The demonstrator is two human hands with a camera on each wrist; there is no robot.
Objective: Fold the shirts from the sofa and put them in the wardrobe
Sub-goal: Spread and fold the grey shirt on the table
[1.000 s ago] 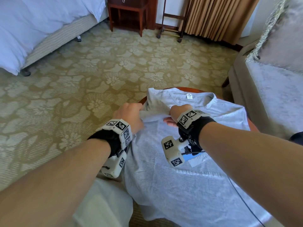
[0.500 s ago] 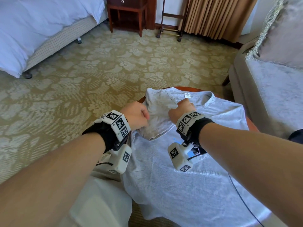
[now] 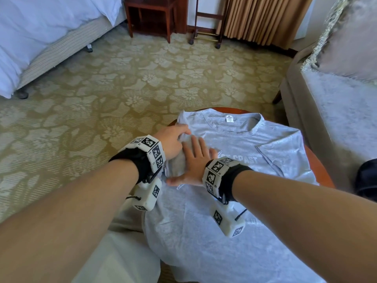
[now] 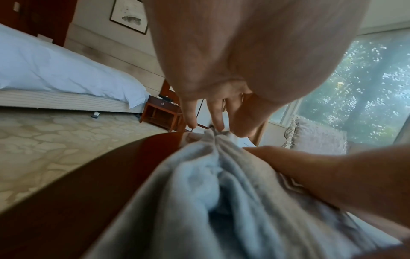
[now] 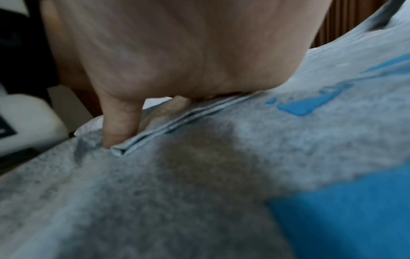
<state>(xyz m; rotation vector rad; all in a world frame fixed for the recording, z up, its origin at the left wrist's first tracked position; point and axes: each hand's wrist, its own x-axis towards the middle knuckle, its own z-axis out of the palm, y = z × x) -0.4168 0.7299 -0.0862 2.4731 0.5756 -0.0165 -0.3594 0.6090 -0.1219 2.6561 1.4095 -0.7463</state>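
Looks like a hotel room: gold carpet (image 3: 114,82) with a pale flower pattern, bed (image 3: 40,33) with white bedding on the left, dark wood nightstand (image 3: 151,15) by the far wall, and tan pleated curtains (image 3: 263,19) beside it. A grey sofa (image 3: 336,111) with a fringed cushion (image 3: 350,37) sits on the right. There's a framed picture (image 4: 129,15) on the wall, with daylight coming through a big window (image 4: 363,98).

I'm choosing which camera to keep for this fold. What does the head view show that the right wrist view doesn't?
Only the head view shows the whole grey shirt spread on the round table, the left hand gripping its sleeve, plus bed and sofa. Only the right wrist view shows the shirt's blue print and doubled hem close up. Both show the right hand pressing flat on the shirt.
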